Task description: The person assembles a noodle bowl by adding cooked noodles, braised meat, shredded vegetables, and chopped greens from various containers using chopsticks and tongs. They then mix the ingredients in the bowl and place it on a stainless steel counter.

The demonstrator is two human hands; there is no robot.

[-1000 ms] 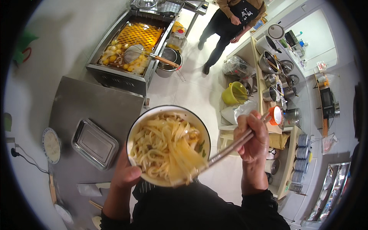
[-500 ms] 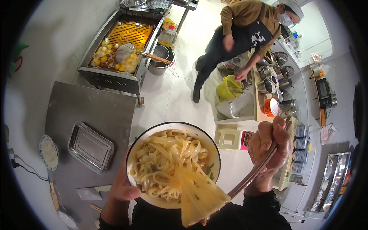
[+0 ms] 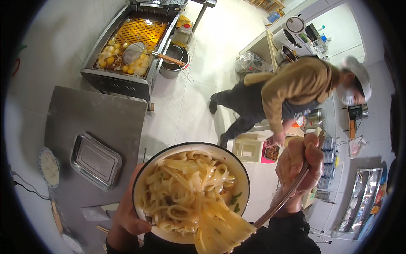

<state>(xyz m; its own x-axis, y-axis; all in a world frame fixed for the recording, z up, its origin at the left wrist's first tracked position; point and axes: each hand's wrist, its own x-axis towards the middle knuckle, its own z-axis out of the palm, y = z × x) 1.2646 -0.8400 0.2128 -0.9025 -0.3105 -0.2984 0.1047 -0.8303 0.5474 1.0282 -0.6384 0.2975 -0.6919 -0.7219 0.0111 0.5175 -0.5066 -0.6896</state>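
Note:
My left hand (image 3: 132, 211) grips the left side of a white, dark-rimmed bowl (image 3: 242, 178), thumb on the outside near the rim. Broad pale noodles (image 3: 182, 178) in an orange-tinted sauce fill it, with bits of green leaf (image 3: 236, 203) on the right side. In my right hand (image 3: 298, 171) I hold a pair of brown chopsticks (image 3: 287, 194), closed in my fingers and slanting down to the left. Their lower ends clasp a fanned bunch of noodles (image 3: 222, 228) that hangs over the bowl's near rim. The bottom of this bunch runs out of view.
A steel table (image 3: 105, 114) on the left bears a steel tray (image 3: 96, 163), a bowl of white food (image 3: 50, 167) and a knife (image 3: 94, 213). Beyond stands a fryer (image 3: 116, 80) with a strainer (image 3: 134, 53). A masked co-worker (image 3: 296, 91) leans over the counter at right.
The co-worker has moved nearer and bent down, one hand now by the pink container. My bowl and the lifted noodles are slightly lower and closer. Both my hands keep their grip.

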